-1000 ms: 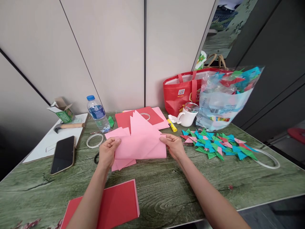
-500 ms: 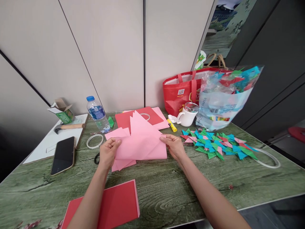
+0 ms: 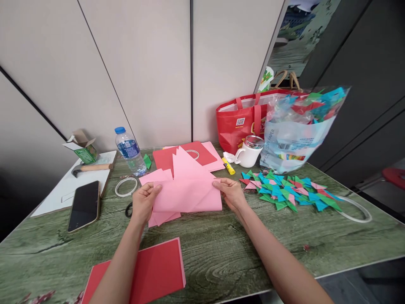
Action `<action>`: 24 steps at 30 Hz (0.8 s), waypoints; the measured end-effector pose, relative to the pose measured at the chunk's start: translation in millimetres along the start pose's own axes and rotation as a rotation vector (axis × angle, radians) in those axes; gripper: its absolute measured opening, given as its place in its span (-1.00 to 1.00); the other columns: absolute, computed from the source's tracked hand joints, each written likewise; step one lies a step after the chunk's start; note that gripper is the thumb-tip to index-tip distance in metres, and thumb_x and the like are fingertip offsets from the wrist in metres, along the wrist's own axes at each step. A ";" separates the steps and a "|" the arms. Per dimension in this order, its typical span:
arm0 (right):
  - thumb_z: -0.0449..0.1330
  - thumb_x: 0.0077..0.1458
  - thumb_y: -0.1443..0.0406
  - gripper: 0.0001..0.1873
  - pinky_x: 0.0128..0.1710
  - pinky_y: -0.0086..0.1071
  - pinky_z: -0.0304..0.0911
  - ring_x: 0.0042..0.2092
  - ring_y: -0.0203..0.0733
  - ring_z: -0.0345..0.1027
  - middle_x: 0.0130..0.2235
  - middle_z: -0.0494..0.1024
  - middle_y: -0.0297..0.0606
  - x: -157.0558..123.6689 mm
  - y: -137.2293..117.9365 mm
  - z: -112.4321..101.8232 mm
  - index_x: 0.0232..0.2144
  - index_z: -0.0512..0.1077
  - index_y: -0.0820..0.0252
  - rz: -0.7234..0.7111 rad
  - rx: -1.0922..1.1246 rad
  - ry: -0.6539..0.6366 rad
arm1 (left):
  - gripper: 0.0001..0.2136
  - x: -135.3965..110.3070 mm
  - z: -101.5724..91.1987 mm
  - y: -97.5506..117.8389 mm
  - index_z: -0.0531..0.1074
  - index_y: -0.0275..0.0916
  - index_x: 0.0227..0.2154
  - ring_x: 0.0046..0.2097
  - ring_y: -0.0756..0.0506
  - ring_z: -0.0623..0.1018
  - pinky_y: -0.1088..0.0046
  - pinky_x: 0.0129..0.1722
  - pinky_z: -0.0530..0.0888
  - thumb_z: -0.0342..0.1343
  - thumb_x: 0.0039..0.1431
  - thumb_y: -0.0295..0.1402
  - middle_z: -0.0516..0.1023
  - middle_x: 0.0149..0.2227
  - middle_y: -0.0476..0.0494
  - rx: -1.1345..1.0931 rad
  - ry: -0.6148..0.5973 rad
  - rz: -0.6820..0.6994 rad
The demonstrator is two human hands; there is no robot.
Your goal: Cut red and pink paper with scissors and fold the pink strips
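A pink paper sheet (image 3: pixel 186 194) is held just above the green wood-grain table (image 3: pixel 221 253). My left hand (image 3: pixel 144 202) pinches its left edge and my right hand (image 3: pixel 230 192) pinches its right edge. Under it lie more pink sheets (image 3: pixel 161 217), some folded into triangles. A stack of red sheets (image 3: pixel 155 270) lies near the front edge, partly behind my left forearm.
A phone (image 3: pixel 84 205), tape ring (image 3: pixel 125 186), water bottle (image 3: pixel 129 150), hammer (image 3: pixel 91 167) and small box (image 3: pixel 81 146) are at left. A white mug (image 3: pixel 248 154), yellow glue stick (image 3: pixel 228 166), red bag (image 3: pixel 242 122), plastic bag of paper (image 3: pixel 297 126) and folded coloured triangles (image 3: pixel 284 192) are at right.
The pink sheet has shifted only slightly between my hands. Nothing else has moved.
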State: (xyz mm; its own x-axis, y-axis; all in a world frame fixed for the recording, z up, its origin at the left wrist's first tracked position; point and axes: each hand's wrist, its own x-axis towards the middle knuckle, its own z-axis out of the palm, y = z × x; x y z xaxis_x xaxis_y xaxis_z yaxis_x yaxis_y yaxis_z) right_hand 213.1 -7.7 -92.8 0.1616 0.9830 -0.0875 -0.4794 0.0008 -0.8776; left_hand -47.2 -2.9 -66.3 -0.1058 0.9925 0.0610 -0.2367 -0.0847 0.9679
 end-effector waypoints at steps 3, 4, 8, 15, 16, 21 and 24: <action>0.44 -0.48 0.28 -0.72 -0.48 -0.43 0.30 -0.51 -0.29 0.40 -0.52 0.59 -0.33 1.0 0.7 -1.7 -0.56 0.53 0.19 0.007 0.013 -0.015 | -0.75 -1.1 0.9 0.3 0.47 -0.31 -0.48 -0.56 0.02 0.46 0.58 -0.55 0.39 0.33 -0.27 -0.31 0.53 -0.59 -0.04 0.003 0.001 -0.016; 0.44 -0.48 0.29 -0.72 -0.48 -0.44 0.30 -0.51 -0.29 0.40 -0.52 0.59 -0.32 1.5 1.0 -2.4 -0.56 0.53 0.19 0.008 0.014 -0.016 | -0.74 -1.5 1.0 0.1 0.47 -0.31 -0.48 -0.56 0.01 0.47 0.57 -0.55 0.40 0.33 -0.27 -0.30 0.53 -0.59 -0.04 0.007 -0.001 -0.019; 0.43 -0.46 0.29 -0.73 -0.50 -0.42 0.32 -0.51 -0.27 0.41 -0.52 0.59 -0.32 3.3 2.2 -4.9 -0.56 0.53 0.19 0.004 -0.003 -0.012 | -0.73 -2.8 1.4 -0.2 0.47 -0.31 -0.47 -0.56 0.00 0.47 0.55 -0.57 0.40 0.33 -0.26 -0.27 0.53 -0.59 -0.06 0.024 -0.009 -0.020; 0.44 -0.46 0.29 -0.73 -0.50 -0.45 0.30 -0.51 -0.29 0.41 -0.52 0.59 -0.32 5.2 3.7 -7.3 -0.55 0.53 0.20 0.011 -0.009 -0.009 | -0.74 -4.9 3.7 1.9 0.47 -0.31 -0.49 -0.60 0.04 0.43 0.60 -0.61 0.35 0.32 -0.25 -0.26 0.50 -0.63 -0.01 0.018 -0.024 -0.013; 0.44 -0.46 0.29 -0.72 -0.50 -0.45 0.30 -0.51 -0.29 0.40 -0.52 0.59 -0.32 5.5 3.9 -7.7 -0.55 0.53 0.20 0.011 -0.011 -0.008 | -0.74 -5.1 4.0 2.1 0.47 -0.31 -0.50 -0.59 0.03 0.44 0.60 -0.60 0.36 0.32 -0.25 -0.26 0.51 -0.63 -0.01 0.016 -0.027 -0.014; 0.44 -0.47 0.29 -0.72 -0.47 -0.43 0.29 -0.50 -0.29 0.41 -0.52 0.59 -0.32 6.5 5.7 -8.8 -0.55 0.53 0.19 0.014 -0.014 -0.002 | -0.73 -5.6 4.2 2.7 0.47 -0.31 -0.49 -0.58 0.01 0.45 0.57 -0.58 0.37 0.32 -0.25 -0.25 0.51 -0.62 -0.02 0.039 -0.013 -0.022; 0.44 -0.47 0.30 -0.72 -0.46 -0.42 0.30 -0.50 -0.28 0.41 -0.52 0.59 -0.32 6.6 6.8 -8.7 -0.55 0.53 0.19 0.012 -0.013 -0.004 | -0.74 -6.1 4.3 3.5 0.47 -0.31 -0.50 -0.58 0.01 0.45 0.57 -0.58 0.37 0.32 -0.25 -0.25 0.52 -0.62 -0.03 0.044 -0.005 -0.016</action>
State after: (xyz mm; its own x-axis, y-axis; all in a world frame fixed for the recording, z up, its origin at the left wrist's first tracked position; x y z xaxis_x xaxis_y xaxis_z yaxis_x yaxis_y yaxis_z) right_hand 218.4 -2.8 -103.4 0.1526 0.9836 -0.0959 -0.4702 -0.0131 -0.8825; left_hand -43.2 -8.8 -62.3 -0.0977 0.9941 0.0465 -0.1953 -0.0650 0.9786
